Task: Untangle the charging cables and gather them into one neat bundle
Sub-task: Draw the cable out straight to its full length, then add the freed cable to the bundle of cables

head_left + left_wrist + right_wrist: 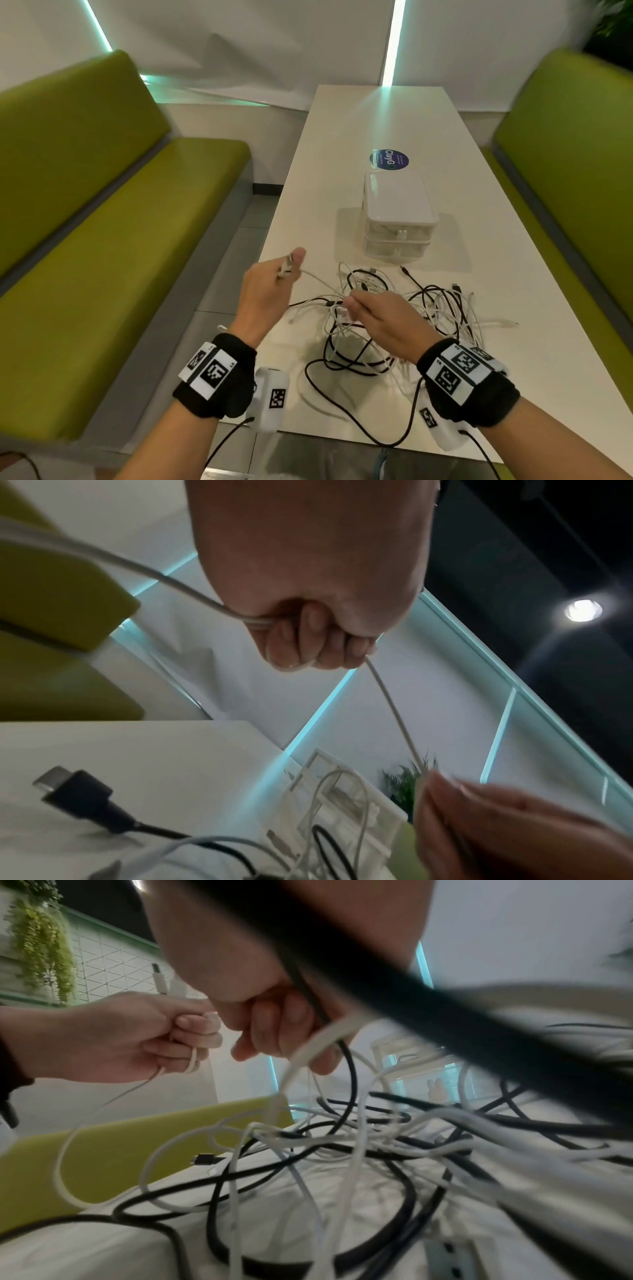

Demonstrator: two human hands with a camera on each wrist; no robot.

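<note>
Tangle of charging cables (394, 325) lower centre of head view, on the white bench (376, 123): thin white and black cords looped over each other, several plugs sticking out at the right edge and top of the heap, one black loop trailing toward the near bench edge. Left hand (270, 291) raised left of the heap, fingers curled round one white cable (318, 278) with its plug end poking up past the thumb; cord running taut rightward into the pile. Right hand (380, 322) over the middle of the tangle, fingers curled and gripping white and black strands. Black USB plug (73, 791) lying flat on the bench, lower left of left wrist view. Two-drawer clear organiser (397, 219) behind the heap, centre frame; green seats (102, 205) either side.
</note>
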